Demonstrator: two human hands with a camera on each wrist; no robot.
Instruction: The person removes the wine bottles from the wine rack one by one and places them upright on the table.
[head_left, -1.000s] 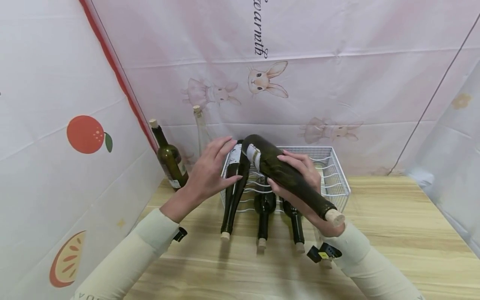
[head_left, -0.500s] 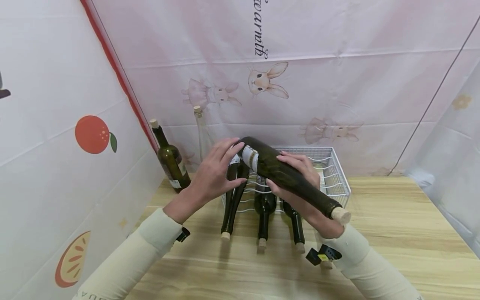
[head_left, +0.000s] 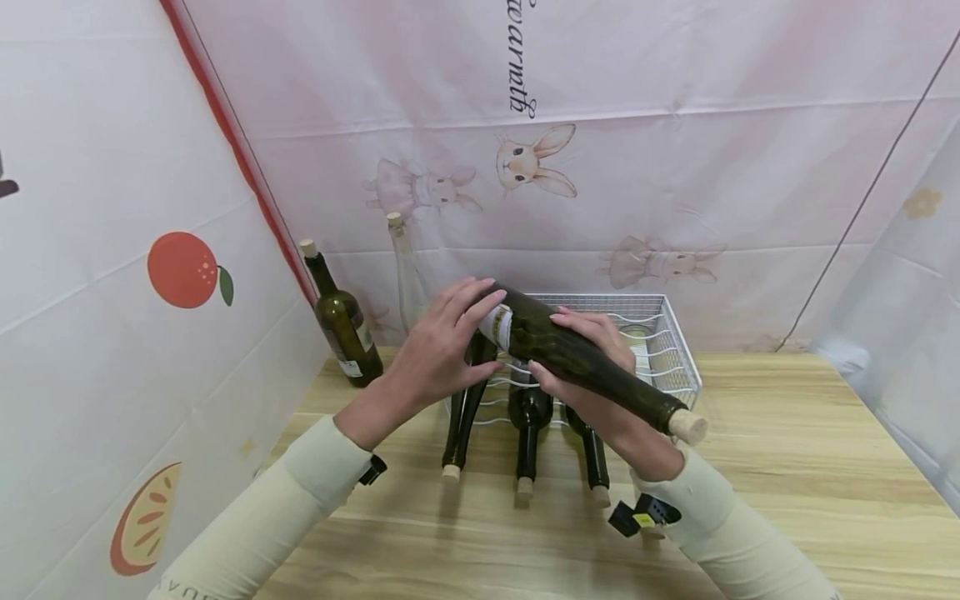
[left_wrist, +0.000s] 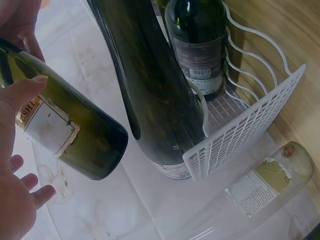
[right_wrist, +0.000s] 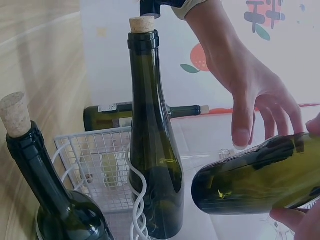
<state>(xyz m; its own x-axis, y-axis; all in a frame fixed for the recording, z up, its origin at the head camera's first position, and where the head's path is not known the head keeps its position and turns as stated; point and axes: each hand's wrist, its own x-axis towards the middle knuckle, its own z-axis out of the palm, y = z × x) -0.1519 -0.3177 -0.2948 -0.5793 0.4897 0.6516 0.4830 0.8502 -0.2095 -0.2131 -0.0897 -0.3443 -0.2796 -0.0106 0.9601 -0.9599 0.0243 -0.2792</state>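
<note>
My right hand (head_left: 615, 343) grips a dark green wine bottle (head_left: 573, 357) round its body, lifted over the rack. The bottle slants, its cork toward the lower right and its base toward the left hand. My left hand (head_left: 433, 354) is at the base end, fingers spread and overlapping the base in the head view. In the left wrist view the left thumb (left_wrist: 25, 92) lies across the white-labelled bottle. Below, a white wire rack (head_left: 678, 350) holds several corked bottles lying neck-forward, among them a slim dark bottle (head_left: 459, 425), a middle bottle (head_left: 529, 408) and another dark bottle (head_left: 592, 450).
A green corked bottle (head_left: 347, 329) stands at the left by the wall sheet. Beside it stands a clear corked bottle (head_left: 405, 267). The wooden table (head_left: 787, 467) ends against printed sheets at the back and left.
My left hand has moved right, to the base of the held bottle. The held bottle has shifted slightly, its cork end going a little right. The racked bottles have stayed put.
</note>
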